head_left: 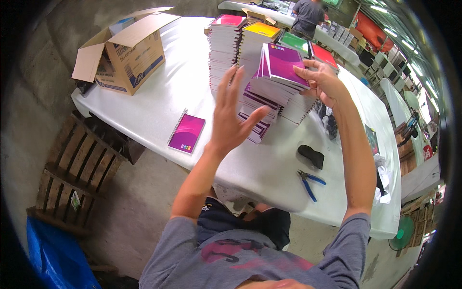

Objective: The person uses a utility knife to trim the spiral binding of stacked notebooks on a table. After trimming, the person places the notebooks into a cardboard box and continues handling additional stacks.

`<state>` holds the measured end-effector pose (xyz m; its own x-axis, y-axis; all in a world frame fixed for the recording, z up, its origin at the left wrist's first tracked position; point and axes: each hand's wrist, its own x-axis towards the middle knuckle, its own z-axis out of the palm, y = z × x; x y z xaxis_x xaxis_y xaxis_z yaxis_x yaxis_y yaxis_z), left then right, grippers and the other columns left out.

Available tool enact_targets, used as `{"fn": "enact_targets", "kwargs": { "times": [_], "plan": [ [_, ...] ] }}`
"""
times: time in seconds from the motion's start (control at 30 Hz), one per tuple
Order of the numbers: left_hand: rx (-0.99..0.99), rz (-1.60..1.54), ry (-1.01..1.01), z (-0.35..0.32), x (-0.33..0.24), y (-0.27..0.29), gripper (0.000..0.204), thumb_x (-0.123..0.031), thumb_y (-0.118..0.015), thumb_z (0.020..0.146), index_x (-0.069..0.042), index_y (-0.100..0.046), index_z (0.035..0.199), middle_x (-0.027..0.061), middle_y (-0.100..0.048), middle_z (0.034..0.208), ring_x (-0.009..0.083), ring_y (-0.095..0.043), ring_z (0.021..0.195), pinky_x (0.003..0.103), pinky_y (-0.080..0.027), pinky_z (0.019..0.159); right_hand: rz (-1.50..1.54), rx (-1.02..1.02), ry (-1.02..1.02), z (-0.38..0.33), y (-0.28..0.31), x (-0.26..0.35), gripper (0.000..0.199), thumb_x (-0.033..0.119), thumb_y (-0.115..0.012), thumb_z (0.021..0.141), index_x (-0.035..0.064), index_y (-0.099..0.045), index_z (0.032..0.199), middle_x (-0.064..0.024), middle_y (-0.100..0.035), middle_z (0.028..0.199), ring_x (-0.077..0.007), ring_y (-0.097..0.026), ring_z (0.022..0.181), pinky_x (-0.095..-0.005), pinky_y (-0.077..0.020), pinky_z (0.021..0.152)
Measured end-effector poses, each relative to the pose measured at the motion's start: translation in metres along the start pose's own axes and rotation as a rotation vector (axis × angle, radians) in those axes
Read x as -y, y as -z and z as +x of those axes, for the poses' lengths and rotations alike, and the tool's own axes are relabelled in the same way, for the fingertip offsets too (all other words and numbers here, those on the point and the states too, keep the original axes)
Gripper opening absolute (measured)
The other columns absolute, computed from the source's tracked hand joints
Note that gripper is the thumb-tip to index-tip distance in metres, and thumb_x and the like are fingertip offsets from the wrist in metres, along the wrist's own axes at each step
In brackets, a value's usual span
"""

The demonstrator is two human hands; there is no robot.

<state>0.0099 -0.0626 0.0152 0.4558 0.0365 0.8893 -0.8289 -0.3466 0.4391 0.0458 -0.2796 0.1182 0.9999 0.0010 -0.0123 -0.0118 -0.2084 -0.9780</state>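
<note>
A tall stack of spiral notebooks with purple covers [287, 65] stands in front of me, its top ones tilted and fanned apart at the left edge. My right hand [320, 81] grips the upper purple notebooks at their right side, thumb on the cover and fingers at the edge. To the left of this stack my left hand [230, 118] is raised, fingers spread, holding nothing. One purple spiral notebook [187, 133] lies apart on the white table, left of my left forearm. Behind are stacks topped by a pink notebook [228, 20], a yellow notebook [261, 30], a green notebook [294, 42] and a red notebook [325, 55].
An open cardboard box [132, 62] stands at the table's far left. Blue-handled cutting pliers [309, 184] and a black pouch-like item [311, 156] lie near the front right. Wooden slats [79, 166] and a blue tarp [57, 255] are at left. Another person [308, 18] stands beyond.
</note>
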Motion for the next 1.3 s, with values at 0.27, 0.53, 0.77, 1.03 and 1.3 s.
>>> {"fn": "enact_targets", "kwargs": {
  "times": [0.27,0.53,0.77,1.03,1.3],
  "plan": [
    [-0.071,0.184,-0.128,0.030,0.014,-0.042,0.023,-0.020,-0.063,0.084,-0.007,-0.061,0.103,0.0089,-0.065,0.105,0.0264,-0.058,0.105,0.040,-0.036,0.095,-0.282,-0.093,-0.011,0.014,0.012,0.018,0.076,0.017,-0.083,0.063,-0.0053,-0.041,0.122,-0.0080,-0.059,0.082,-0.0105,-0.057,0.059,-0.0278,-0.0522,0.046],
    [-0.030,0.338,-0.235,0.033,-0.021,-0.008,0.067,-0.057,-0.062,0.075,-0.013,-0.052,0.125,0.0148,-0.041,0.136,0.0412,-0.024,0.132,0.061,-0.011,0.103,-0.257,-0.230,0.482,-0.086,0.052,0.022,0.101,0.004,-0.080,0.061,0.0088,-0.021,0.142,-0.0120,-0.064,0.088,-0.0103,-0.059,0.057,-0.0224,-0.0474,0.053],
    [0.495,0.362,-0.238,-0.125,-0.079,-0.033,0.052,-0.038,-0.060,0.078,-0.019,-0.050,0.126,0.0033,-0.047,0.128,0.0296,-0.031,0.130,0.067,-0.001,0.104,-0.771,-0.073,0.304,-0.172,-0.016,-0.141,0.080,0.009,-0.069,0.071,0.0191,-0.027,0.138,-0.0066,-0.067,0.082,-0.0313,-0.064,0.067,-0.0407,-0.0495,0.058],
    [0.536,0.371,0.075,-0.171,-0.049,-0.062,0.065,-0.062,-0.073,0.057,-0.012,-0.053,0.095,0.0078,-0.043,0.098,0.0312,-0.036,0.114,0.067,-0.005,0.100,-0.497,0.023,0.389,-0.161,0.092,-0.190,0.051,0.021,-0.073,0.072,0.0107,-0.053,0.119,-0.0104,-0.061,0.112,-0.0267,-0.060,0.098,-0.0357,-0.0469,0.084],
    [0.348,0.344,0.057,-0.176,-0.052,-0.082,0.047,-0.047,-0.077,0.057,-0.014,-0.055,0.081,0.0052,-0.045,0.093,0.0313,-0.040,0.108,0.060,-0.021,0.090,-1.189,-0.855,-0.443,-0.180,0.294,-0.312,0.038,0.019,-0.063,0.081,0.0077,-0.055,0.117,-0.0188,-0.062,0.102,-0.0355,-0.057,0.101,-0.0461,-0.0455,0.083]
  ]
}}
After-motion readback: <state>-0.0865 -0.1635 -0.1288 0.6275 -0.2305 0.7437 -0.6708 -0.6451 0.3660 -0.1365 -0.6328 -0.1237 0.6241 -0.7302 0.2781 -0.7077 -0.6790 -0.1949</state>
